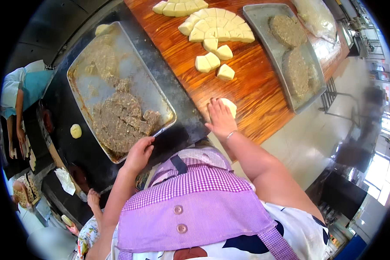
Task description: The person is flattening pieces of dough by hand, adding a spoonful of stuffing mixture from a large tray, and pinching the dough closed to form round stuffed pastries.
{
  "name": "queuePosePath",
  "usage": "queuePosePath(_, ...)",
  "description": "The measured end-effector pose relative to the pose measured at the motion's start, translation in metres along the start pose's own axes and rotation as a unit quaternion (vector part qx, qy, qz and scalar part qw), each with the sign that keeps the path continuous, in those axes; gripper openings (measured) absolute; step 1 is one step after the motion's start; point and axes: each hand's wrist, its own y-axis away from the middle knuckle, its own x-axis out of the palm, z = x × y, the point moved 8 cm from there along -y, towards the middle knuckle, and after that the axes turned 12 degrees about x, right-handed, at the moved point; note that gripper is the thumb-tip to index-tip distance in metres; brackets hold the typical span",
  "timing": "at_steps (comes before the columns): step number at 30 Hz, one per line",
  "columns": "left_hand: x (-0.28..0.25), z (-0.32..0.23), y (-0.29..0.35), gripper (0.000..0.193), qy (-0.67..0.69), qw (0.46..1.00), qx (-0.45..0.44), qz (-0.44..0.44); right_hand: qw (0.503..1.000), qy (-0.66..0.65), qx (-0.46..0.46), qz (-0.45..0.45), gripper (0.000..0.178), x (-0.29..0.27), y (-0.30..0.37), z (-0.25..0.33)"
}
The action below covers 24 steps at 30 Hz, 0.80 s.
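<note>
Left tray (136, 71) of brown filling (119, 123); left hand (139, 152), fingers half-curled at its near-right edge, grip unclear. Right hand (221, 119), fingers extended, unclenched, partly covering a dough piece (230, 106) near the wooden table's (260, 97) near edge; open surface extends right toward a grey tray (291, 99).

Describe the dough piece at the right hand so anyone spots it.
Find the wooden tabletop, then its near end. There, the right hand partly hides one pale dough piece. Unlike the loose pieces and dough fan farther off, it is partly covered.
</note>
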Motion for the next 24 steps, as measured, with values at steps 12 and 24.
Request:
queuePosePath(12,-0.002,0.012,0.018,0.028,-0.021,1.000,0.005,-0.003,0.994,-0.067,0.084,-0.020,0.077,-0.013,0.019,-0.037)
queuePosePath(24,-0.020,-0.004,0.025,0.024,0.042,0.990,0.046,-0.126,0.861,-0.407,0.299,-0.057,0.034,0.026,-0.001,-0.116)
